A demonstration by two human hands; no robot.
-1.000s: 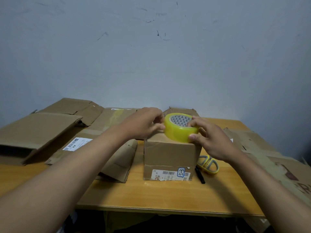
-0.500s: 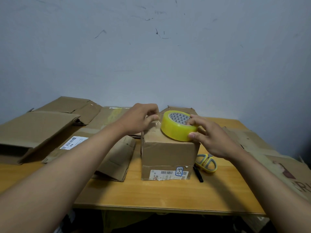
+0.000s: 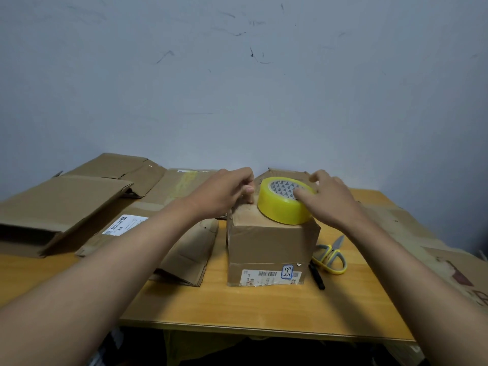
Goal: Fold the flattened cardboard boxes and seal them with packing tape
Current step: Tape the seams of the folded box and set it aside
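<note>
A folded cardboard box [image 3: 269, 249] with a barcode label stands in the middle of the wooden table [image 3: 264, 310]. A yellow roll of packing tape [image 3: 282, 211] lies on the box's closed top. My left hand [image 3: 224, 192] is just left of the roll, its thumb and curled fingers pinched together at the box's top edge; the clear tape end between them is barely visible. My right hand [image 3: 331, 200] lies over the right side of the roll, thumb on the patterned core, fingers spread and reaching past the far rim.
Yellow-handled scissors [image 3: 330, 256] and a black pen [image 3: 317, 277] lie right of the box. Flattened boxes [image 3: 60, 204] cover the table's left, one [image 3: 187, 249] right beside the box. More cardboard [image 3: 422, 233] lies on the right. A wall stands close behind.
My right hand went from gripping the roll's rim to lying over its top with the fingers spread. The roll now sits lower and flatter on the box. My left hand stayed pinched beside it.
</note>
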